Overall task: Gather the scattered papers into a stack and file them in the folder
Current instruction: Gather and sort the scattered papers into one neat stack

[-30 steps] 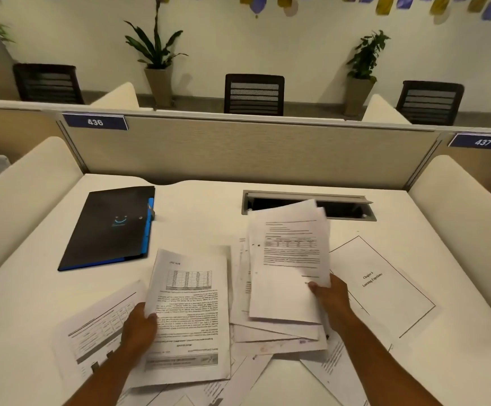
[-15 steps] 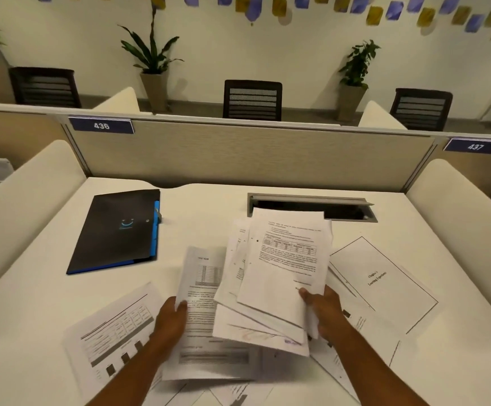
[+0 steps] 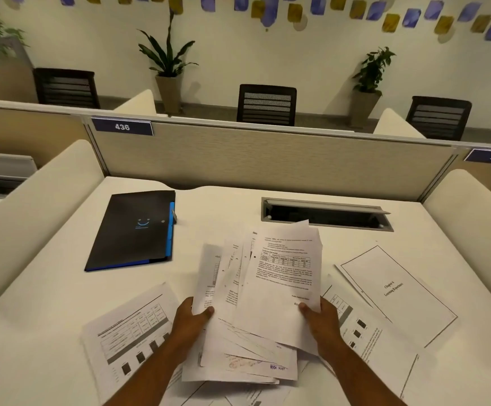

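A loose bundle of printed papers (image 3: pixel 279 276) is lifted off the white desk (image 3: pixel 223 209), fanned and uneven. My left hand (image 3: pixel 193 320) grips its left edge and my right hand (image 3: pixel 320 320) grips its right edge, thumbs on top. More sheets lie flat on the desk: a sheet with tables and dark squares (image 3: pixel 133 332) at the left, a bordered title page (image 3: pixel 396 291) at the right, another printed sheet (image 3: pixel 364 338) under my right forearm. A shut black folder with a blue edge (image 3: pixel 133 230) lies at the back left.
A cable slot with a raised metal lid (image 3: pixel 326 213) is set into the desk behind the papers. A fabric partition (image 3: pixel 267 159) closes the back, cream side panels flank the desk. Chairs and potted plants stand beyond.
Both hands have drawn together, bringing the left sheet under the right hand's sheets into one bundle, now raised and held at both sides.
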Action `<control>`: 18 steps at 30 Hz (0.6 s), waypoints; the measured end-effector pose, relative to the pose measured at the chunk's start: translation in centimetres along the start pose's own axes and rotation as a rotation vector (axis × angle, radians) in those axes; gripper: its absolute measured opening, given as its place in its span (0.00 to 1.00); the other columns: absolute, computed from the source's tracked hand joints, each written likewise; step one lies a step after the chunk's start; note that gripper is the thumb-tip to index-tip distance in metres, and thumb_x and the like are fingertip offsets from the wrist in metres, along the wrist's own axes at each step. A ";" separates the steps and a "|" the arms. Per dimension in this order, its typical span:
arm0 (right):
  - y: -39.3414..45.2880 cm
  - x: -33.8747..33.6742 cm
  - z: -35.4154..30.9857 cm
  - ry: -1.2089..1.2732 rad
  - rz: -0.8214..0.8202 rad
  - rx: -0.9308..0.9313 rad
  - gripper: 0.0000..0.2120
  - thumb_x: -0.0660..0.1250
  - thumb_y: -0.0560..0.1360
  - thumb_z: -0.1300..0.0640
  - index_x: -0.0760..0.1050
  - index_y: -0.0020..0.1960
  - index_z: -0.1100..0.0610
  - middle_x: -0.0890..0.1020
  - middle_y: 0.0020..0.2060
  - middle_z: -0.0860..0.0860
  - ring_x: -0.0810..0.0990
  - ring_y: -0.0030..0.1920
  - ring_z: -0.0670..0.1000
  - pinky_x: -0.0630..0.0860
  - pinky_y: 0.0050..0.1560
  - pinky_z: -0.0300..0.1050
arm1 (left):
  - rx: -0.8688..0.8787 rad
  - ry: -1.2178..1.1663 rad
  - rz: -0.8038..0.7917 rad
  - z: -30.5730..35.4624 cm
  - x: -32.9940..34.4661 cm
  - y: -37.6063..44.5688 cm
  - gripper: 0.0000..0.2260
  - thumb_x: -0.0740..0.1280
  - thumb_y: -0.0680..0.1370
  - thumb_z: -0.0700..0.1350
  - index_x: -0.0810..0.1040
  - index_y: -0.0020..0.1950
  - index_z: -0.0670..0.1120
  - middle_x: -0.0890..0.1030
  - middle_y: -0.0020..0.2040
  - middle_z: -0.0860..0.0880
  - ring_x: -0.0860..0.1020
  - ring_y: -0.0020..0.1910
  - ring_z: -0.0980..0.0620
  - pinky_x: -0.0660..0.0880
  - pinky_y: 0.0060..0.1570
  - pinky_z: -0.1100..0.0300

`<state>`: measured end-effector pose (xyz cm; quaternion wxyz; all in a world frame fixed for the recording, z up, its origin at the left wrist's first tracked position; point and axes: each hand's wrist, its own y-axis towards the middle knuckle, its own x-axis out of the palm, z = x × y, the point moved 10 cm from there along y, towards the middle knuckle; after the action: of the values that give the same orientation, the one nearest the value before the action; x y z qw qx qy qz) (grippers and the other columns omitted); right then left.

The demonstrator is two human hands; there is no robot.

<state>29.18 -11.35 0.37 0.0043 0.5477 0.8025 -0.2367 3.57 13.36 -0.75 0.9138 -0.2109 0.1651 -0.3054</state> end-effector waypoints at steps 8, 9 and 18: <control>0.6 -2.7 0.4 0.028 0.147 0.015 0.18 0.74 0.76 0.60 0.77 0.65 0.60 0.82 0.60 0.59 0.79 0.59 0.62 0.77 0.63 0.63 | 0.034 0.001 -0.022 0.1 -0.3 0.0 0.22 0.74 0.73 0.48 0.72 0.64 0.49 0.82 0.56 0.48 0.83 0.51 0.46 0.81 0.50 0.45; 0.8 -3.1 0.6 0.033 0.170 0.026 0.19 0.74 0.75 0.60 0.77 0.65 0.60 0.81 0.60 0.59 0.79 0.60 0.63 0.76 0.64 0.63 | 0.033 0.004 -0.022 0.0 -0.5 0.0 0.22 0.74 0.73 0.49 0.72 0.64 0.49 0.82 0.56 0.48 0.83 0.51 0.47 0.81 0.50 0.46; 0.2 -1.0 2.3 0.180 0.067 0.119 0.21 0.72 0.76 0.65 0.75 0.67 0.58 0.81 0.58 0.56 0.78 0.59 0.61 0.74 0.65 0.65 | 0.047 0.002 -0.132 0.4 2.3 -1.2 0.25 0.73 0.71 0.57 0.69 0.63 0.54 0.79 0.56 0.54 0.79 0.55 0.50 0.79 0.52 0.54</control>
<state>29.16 -13.10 -1.50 -0.0925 0.5927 0.7653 -0.2335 4.87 11.13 -0.22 0.8963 -0.1994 0.1444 -0.3689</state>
